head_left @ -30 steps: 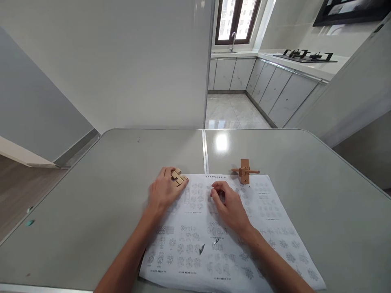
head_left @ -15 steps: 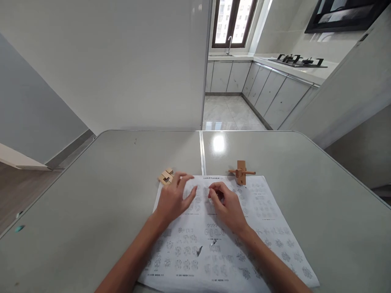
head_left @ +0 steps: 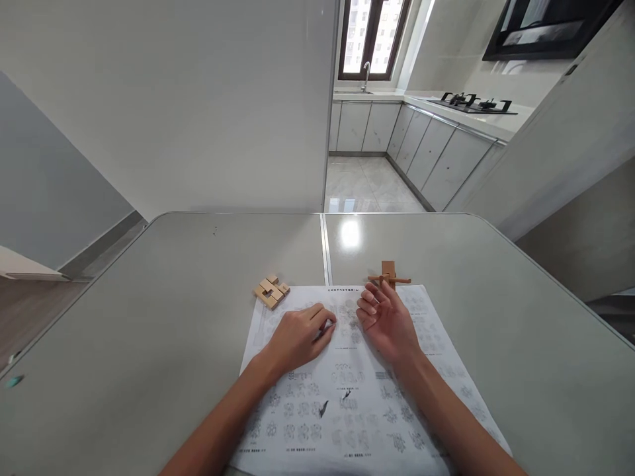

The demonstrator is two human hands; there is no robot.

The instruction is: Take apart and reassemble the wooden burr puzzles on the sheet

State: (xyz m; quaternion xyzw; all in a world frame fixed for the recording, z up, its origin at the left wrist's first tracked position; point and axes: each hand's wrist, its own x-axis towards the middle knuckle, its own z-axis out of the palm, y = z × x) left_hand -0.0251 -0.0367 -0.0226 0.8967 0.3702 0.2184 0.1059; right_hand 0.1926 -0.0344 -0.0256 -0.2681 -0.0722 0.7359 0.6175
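Note:
A large printed instruction sheet with rows of small diagrams lies on the table under both hands. My left hand rests low over its upper middle, thumb and fingertips brought together; whatever they may pinch is hidden. My right hand is turned partly palm up over the upper right of the sheet, its fingers loosely curled and slightly apart, with nothing seen in it. Just beyond its fingertips stands a brown wooden cross-shaped puzzle, partly covered by them. A pale wooden block puzzle lies at the sheet's top left corner.
Two small dark, shiny scraps are on the lower middle of the sheet. The grey table has a metal seam running away from me. A small teal piece is near the left edge. Beyond are a wall and a kitchen.
My left hand has moved right and closer to me, its spread fingers now closed together. My right hand has moved right and turned palm up, its pinch loosened.

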